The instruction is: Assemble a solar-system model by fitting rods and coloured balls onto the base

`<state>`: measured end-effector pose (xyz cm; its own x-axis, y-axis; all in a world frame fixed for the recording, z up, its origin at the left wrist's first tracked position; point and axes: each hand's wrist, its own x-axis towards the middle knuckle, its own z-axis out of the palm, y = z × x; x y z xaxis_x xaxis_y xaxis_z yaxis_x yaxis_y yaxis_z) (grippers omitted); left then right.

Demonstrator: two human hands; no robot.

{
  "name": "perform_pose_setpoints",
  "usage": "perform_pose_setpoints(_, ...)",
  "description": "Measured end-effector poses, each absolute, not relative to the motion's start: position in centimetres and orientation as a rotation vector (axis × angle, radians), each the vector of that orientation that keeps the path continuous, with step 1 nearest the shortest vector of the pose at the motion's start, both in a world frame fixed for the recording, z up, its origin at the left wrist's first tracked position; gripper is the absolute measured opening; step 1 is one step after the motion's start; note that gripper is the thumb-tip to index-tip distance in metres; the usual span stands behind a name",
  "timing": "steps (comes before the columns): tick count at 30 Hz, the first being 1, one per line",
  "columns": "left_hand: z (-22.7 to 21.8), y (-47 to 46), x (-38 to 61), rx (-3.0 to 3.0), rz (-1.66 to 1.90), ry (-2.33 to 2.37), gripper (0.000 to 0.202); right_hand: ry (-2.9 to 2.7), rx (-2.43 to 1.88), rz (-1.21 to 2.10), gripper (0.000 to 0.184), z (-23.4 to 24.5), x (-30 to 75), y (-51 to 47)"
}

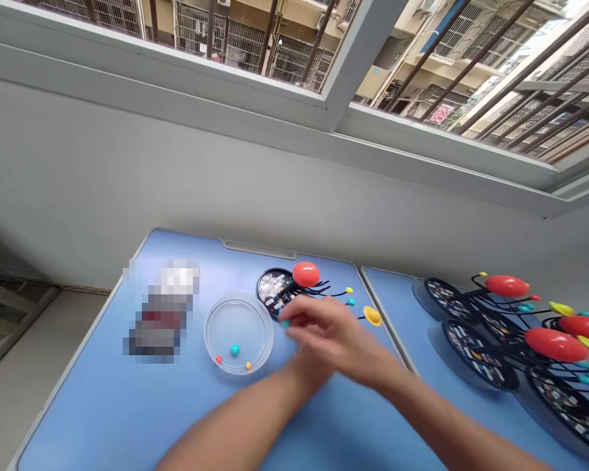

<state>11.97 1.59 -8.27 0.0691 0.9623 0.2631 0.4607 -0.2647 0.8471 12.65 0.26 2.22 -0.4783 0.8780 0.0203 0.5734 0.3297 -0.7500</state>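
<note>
My two hands meet over the blue table (103, 405), just in front of a small planet model with a black round base (273, 288), a red ball (305, 273) and thin black wire arms tipped with coloured beads. My right hand (346, 337) lies over my left hand (307, 366) and hides its fingers. The right fingers are bunched together, blurred, with a tiny teal bead (285, 323) at their tips. A yellow ringed piece (372, 316) sits just right of the hands.
A clear round dish (211, 327) left of the hands holds a red, a teal and a yellow bead. A pixelated object (161, 311) stands further left. Several similar planet models (520, 327) crowd the adjoining table on the right. A grey wall and window rise behind.
</note>
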Motion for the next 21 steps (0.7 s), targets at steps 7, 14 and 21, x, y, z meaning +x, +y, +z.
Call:
perform_pose_setpoints(7, -8.4, 1.2, 12.2, 1.959, 1.229, 1.335, 0.042, -1.620, -1.509, 0.885, 0.026, 4.3, 22.1, 3.9)
perform_pose_setpoints(14, -8.8, 1.0, 12.4, 2.070, 1.197, 1.484, 0.051, -1.564, -1.499, 0.947, 0.034, 1.9, 24.2, 5.8)
perform_pose_setpoints(21, -9.0, 1.1, 12.5, 2.136, 1.248, 1.540, 0.053, -1.626, -1.516, 1.054, 0.035, 0.8, 23.7, 7.4)
